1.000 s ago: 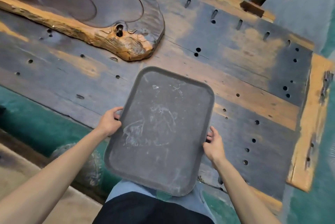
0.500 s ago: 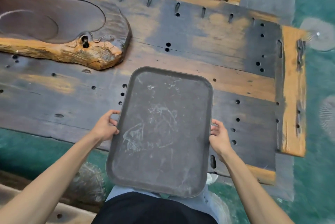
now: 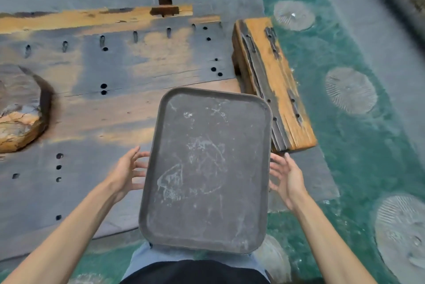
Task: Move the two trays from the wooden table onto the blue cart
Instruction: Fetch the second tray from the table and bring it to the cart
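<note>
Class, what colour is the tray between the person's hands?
Dark grey, with whitish scratches and smudges on the tray; it shows best in the head view.

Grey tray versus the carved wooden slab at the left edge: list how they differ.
The grey tray is a rounded rectangle with an even raised rim; the carved wooden slab has an irregular, natural edge. The tray is dull grey with white scuffs; the slab is dark on top, orange-brown at its edge. The tray sits between the left hand and right hand; the slab lies on the wooden table, untouched.
</note>
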`<act>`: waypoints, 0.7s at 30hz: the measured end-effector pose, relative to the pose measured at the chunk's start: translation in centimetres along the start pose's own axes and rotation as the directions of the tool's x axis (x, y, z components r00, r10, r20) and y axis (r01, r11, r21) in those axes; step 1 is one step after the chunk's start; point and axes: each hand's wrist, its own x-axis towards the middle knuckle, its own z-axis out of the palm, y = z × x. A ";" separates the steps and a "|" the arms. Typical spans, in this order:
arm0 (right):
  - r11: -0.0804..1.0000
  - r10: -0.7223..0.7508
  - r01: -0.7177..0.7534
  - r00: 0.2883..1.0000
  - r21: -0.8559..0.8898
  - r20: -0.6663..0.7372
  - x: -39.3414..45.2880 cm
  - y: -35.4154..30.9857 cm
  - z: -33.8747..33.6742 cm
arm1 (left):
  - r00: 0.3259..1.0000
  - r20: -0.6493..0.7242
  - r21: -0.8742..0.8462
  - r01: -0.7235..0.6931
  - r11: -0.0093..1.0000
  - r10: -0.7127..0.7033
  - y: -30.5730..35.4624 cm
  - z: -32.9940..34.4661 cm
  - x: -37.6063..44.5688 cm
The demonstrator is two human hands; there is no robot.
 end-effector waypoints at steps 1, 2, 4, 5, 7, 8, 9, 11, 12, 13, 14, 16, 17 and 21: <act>1.000 -0.009 0.009 1.000 0.022 -0.023 -0.1 -0.6 -2.2 | 1.000 0.023 -0.010 0.009 1.000 -0.009 0.6 2.1 0.2; 0.999 -0.012 0.014 0.999 0.048 -0.050 -0.2 -1.0 -4.4 | 0.999 0.044 -0.005 0.014 1.000 -0.014 1.2 4.3 0.4; 0.995 -0.011 0.021 0.994 0.094 -0.105 -0.4 -1.6 -9.0 | 0.996 0.091 0.043 0.008 0.999 -0.012 2.3 8.9 0.8; 0.993 -0.011 0.026 0.991 0.114 -0.132 -0.6 -1.9 -11.4 | 0.994 0.110 0.073 0.003 0.997 -0.011 2.7 11.3 1.0; 0.988 -0.012 0.041 0.982 0.152 -0.187 -0.9 -2.3 -15.8 | 0.990 0.140 0.129 -0.008 0.992 -0.010 3.7 16.4 1.4; 0.986 -0.011 0.047 0.977 0.161 -0.214 -1.1 -2.3 -17.8 | 0.988 0.152 0.155 -0.013 0.988 -0.011 4.1 18.6 1.6; 0.983 -0.009 0.054 0.970 0.177 -0.244 -1.3 -2.4 -20.0 | 0.985 0.172 0.185 -0.020 0.983 -0.012 4.4 21.4 1.8; 0.975 0.000 0.065 0.957 0.211 -0.292 -1.7 -2.5 -24.3 | 0.977 0.212 0.244 -0.033 0.969 -0.020 5.0 26.7 2.2; 0.969 0.008 0.072 0.947 0.237 -0.321 -1.9 -2.3 -26.4 | 0.971 0.236 0.277 -0.039 0.960 -0.029 5.2 29.5 2.3; 0.960 0.015 0.084 0.937 0.267 -0.349 -2.3 -2.1 -28.4 | 0.964 0.261 0.310 -0.044 0.950 -0.041 5.5 32.1 2.4; 0.951 0.021 0.097 0.927 0.294 -0.373 -2.6 -2.0 -30.3 | 0.957 0.285 0.335 -0.051 0.941 -0.049 5.7 34.7 2.3; 0.932 0.033 0.124 0.907 0.341 -0.419 -3.4 -1.7 -33.9 | 0.940 0.334 0.384 -0.071 0.921 -0.067 6.0 39.6 2.1; 0.923 0.040 0.136 0.898 0.361 -0.439 -3.9 -1.5 -35.6 | 0.931 0.356 0.403 -0.079 0.912 -0.077 6.0 42.0 1.9; 0.868 0.069 0.209 0.847 0.451 -0.526 -6.4 -0.2 -41.8 | 0.900 0.425 0.487 -0.137 0.863 -0.097 6.2 51.2 0.4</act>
